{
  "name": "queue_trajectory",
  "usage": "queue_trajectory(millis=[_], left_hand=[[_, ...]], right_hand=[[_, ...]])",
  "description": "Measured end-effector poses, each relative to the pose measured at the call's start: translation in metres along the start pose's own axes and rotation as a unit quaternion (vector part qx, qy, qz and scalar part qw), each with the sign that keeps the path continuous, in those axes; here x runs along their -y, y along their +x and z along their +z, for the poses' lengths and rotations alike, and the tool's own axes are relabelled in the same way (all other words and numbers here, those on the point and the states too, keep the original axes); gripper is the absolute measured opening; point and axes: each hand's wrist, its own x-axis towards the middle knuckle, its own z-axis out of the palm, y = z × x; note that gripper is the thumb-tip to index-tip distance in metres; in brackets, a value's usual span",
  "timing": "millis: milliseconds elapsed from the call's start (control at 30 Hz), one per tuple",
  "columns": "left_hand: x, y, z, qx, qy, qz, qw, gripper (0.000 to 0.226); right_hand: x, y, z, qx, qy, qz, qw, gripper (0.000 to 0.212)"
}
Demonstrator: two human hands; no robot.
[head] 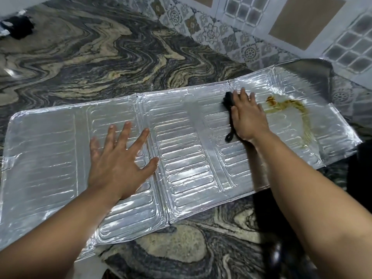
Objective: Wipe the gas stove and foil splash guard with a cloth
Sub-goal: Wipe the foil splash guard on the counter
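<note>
A marbled stone countertop (84, 57) fills most of the view, and the foil splash guard (181, 141) lies unfolded flat across it, its far right panel rising toward the tiled wall (231, 37). The guard looks thin, light and easily creased, likely to skate on the polished stone, so it wants pinning with a flat palm on the ribbed panels rather than any grip at its edges or at the fold seams, which look weakest. The left hand (118, 158) does just that, pressed down on the left-centre panel with fingers spread wide. The right hand (248, 115) lies flat, fingers close together, over a black cloth (228, 103) on the right-centre panel; the cloth seems soft and limp, one loop trailing out at the wrist. Just beside it, to the right, a brown greasy streak (289, 106) is not yet wiped. Most of the cloth is hidden under the palm. No gas stove is recognisable; dark shapes at the lower right and far left edges are too cut off to name.
</note>
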Motion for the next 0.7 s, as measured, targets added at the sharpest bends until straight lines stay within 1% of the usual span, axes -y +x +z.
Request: queue_trajectory(millis=[167, 300, 400, 567, 700], left_hand=[[0.001, 0.0, 0.001, -0.005, -0.003, -0.001, 1.0, 0.081], [0.003, 0.001, 0.002, 0.001, 0.005, -0.007, 1.0, 0.082], [0.008, 0.001, 0.003, 0.004, 0.012, -0.012, 1.0, 0.085], [0.0, 0.003, 0.003, 0.001, 0.012, -0.008, 1.0, 0.091], [0.0, 0.002, 0.002, 0.009, 0.001, -0.007, 1.0, 0.09]], right_hand=[[-0.02, -0.002, 0.001, -0.01, 0.001, 0.105, 0.994, 0.056], [0.005, -0.019, 0.008, -0.013, 0.017, 0.161, 0.987, 0.06], [0.032, -0.047, 0.015, -0.003, 0.02, 0.135, 0.991, 0.061], [0.059, -0.09, 0.019, 0.016, 0.029, 0.055, 0.998, 0.062], [0.074, -0.122, 0.017, 0.027, 0.041, -0.021, 0.999, 0.06]])
